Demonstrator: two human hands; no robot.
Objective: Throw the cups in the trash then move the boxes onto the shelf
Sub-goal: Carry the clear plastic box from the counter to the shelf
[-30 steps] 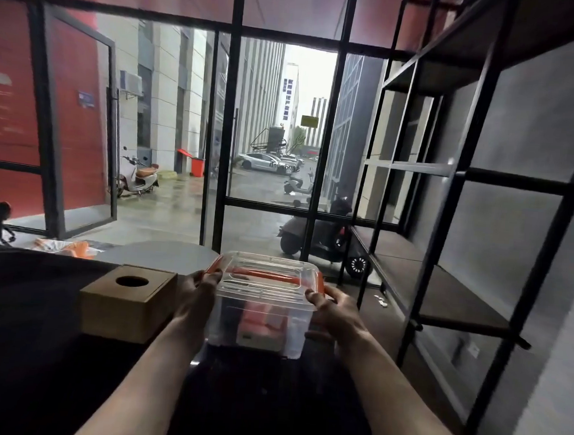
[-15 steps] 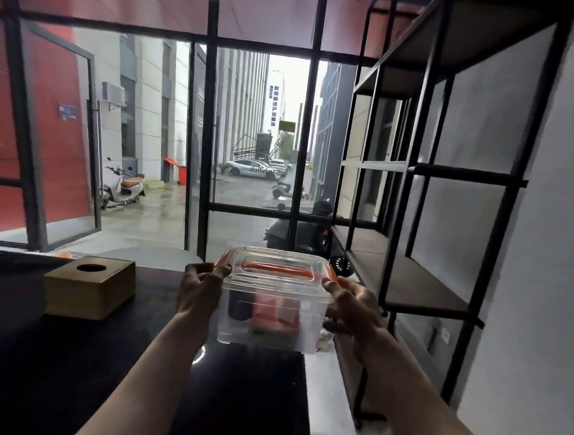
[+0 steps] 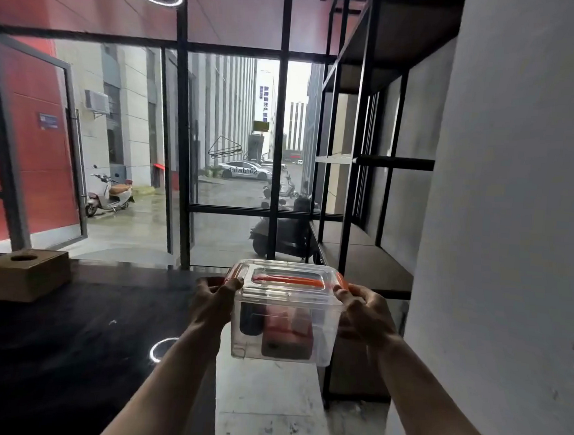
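Note:
I hold a clear plastic box [image 3: 284,321] with an orange handle and orange side clips, in the air past the right edge of the black table [image 3: 70,338]. My left hand [image 3: 215,302] grips its left side and my right hand [image 3: 362,314] its right side. Red and dark items show inside the box. A brown cardboard box [image 3: 23,277] with a round hole on top sits on the table at the far left. The black metal shelf [image 3: 370,266] stands ahead on the right, its lower board just beyond the clear box.
A grey wall [image 3: 513,231] fills the right side, close to my right arm. Glass panels in black frames stand ahead, with scooters and a street outside. Pale floor [image 3: 267,411] shows between the table and the shelf.
The clear box has come off the table and moved right, toward the shelf, held in both hands. The view has swung right, so the cardboard box now lies far left.

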